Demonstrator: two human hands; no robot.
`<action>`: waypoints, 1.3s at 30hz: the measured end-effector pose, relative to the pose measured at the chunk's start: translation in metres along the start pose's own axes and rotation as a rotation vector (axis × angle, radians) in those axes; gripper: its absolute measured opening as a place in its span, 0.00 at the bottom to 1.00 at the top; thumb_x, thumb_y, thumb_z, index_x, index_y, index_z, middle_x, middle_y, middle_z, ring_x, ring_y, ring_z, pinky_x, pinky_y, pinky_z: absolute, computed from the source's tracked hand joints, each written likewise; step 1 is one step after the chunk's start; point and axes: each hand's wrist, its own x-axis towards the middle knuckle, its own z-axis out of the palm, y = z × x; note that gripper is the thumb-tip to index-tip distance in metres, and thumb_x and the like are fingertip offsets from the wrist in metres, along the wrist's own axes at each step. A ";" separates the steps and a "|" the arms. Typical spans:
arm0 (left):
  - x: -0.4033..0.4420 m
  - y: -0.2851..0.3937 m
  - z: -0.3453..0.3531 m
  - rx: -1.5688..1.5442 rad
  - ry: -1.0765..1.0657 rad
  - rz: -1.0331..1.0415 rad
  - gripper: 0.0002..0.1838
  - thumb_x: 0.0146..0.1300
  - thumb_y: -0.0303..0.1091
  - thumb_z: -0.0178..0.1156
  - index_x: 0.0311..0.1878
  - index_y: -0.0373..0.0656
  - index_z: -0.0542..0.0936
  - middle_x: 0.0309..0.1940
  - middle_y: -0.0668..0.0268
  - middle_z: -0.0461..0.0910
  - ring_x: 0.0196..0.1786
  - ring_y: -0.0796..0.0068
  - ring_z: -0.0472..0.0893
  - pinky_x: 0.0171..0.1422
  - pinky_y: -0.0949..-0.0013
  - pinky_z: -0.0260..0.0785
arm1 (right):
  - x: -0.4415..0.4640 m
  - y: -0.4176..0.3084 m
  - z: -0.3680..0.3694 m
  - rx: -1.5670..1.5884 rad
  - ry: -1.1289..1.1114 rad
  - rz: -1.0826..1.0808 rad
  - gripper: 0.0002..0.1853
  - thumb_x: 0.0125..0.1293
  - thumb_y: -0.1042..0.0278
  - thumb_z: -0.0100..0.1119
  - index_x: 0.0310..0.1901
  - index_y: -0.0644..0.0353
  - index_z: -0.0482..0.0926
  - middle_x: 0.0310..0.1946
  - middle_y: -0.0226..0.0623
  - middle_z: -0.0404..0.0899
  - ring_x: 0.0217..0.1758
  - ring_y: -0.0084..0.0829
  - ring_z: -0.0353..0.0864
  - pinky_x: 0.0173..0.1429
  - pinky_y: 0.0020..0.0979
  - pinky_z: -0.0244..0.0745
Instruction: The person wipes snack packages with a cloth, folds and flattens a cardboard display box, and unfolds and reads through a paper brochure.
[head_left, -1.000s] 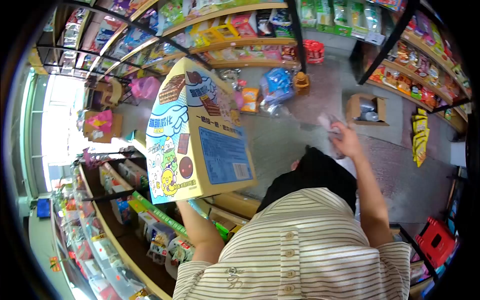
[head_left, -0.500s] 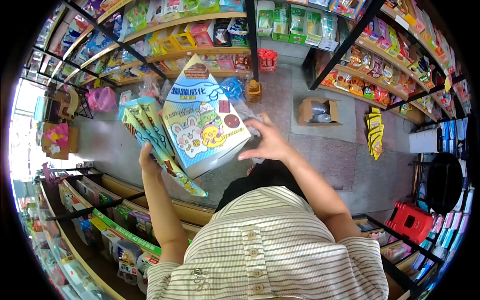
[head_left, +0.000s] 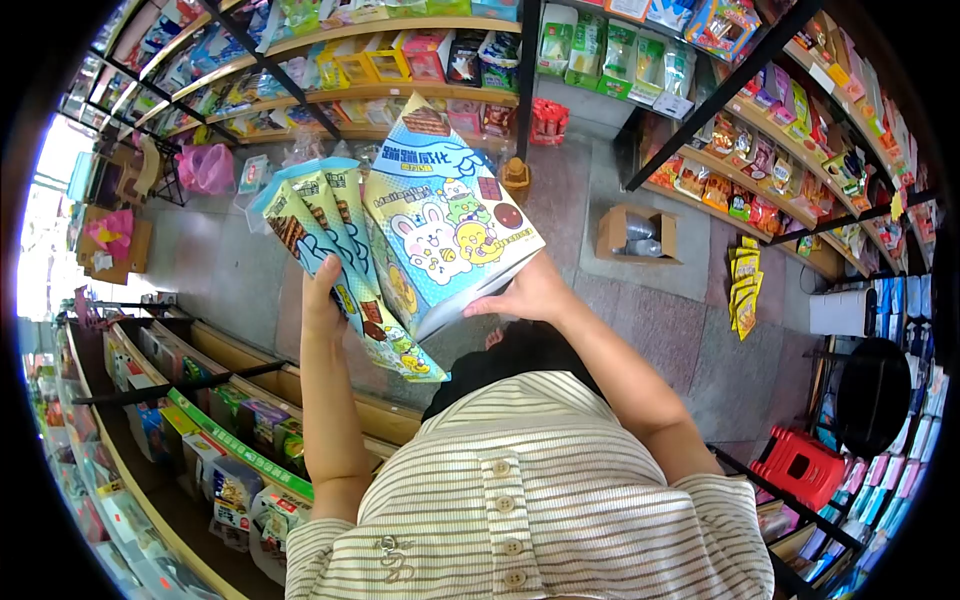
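My left hand (head_left: 326, 298) is closed round several long snack packets (head_left: 395, 335) with blue and yellow printing, fanned out at their upper ends. Right beside them is a pale blue and yellow cardboard snack box (head_left: 455, 215) with a pointed top, cartoon animals and Chinese lettering. It is held up at chest height, tilted. My right hand (head_left: 532, 292) grips the box at its lower right corner, thumb along the bottom edge and fingers hidden behind it. The packets overlap the box's left side.
Snack shelves (head_left: 420, 95) run along the back, with more shelves (head_left: 780, 130) at right and a low shelf unit (head_left: 200, 420) at left. On the floor are an open carton (head_left: 640, 235), yellow packets (head_left: 745, 290), a pink bag (head_left: 207, 168) and a brown bottle (head_left: 514, 180). A red plastic item (head_left: 800, 468) stands at right.
The box and packets have shifted right in view. My right hand, earlier spread at the box's corner, has closed on it. The packets are fanned wider at the top.
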 end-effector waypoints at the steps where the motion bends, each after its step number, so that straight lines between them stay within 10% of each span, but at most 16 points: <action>1: -0.002 0.002 0.001 -0.006 -0.001 0.011 0.33 0.50 0.45 0.61 0.56 0.36 0.64 0.46 0.63 0.72 0.47 0.70 0.74 0.50 0.68 0.67 | 0.000 0.000 -0.001 -0.015 -0.018 0.004 0.44 0.28 0.42 0.73 0.51 0.56 0.72 0.53 0.45 0.69 0.55 0.48 0.64 0.60 0.38 0.61; 21: 0.008 0.004 0.012 -0.009 -0.020 -0.052 0.27 0.51 0.37 0.62 0.53 0.38 0.67 0.44 0.65 0.73 0.47 0.74 0.73 0.54 0.69 0.64 | -0.005 0.004 -0.006 -0.128 -0.032 0.015 0.26 0.44 0.57 0.70 0.42 0.65 0.76 0.40 0.44 0.78 0.44 0.40 0.77 0.49 0.35 0.69; 39: -0.028 -0.009 -0.077 -0.086 0.188 -0.141 0.29 0.51 0.46 0.63 0.51 0.39 0.69 0.43 0.64 0.75 0.46 0.74 0.75 0.51 0.69 0.67 | 0.041 0.018 0.069 -0.132 -0.300 0.052 0.29 0.39 0.57 0.74 0.42 0.66 0.76 0.44 0.47 0.74 0.49 0.40 0.74 0.51 0.34 0.69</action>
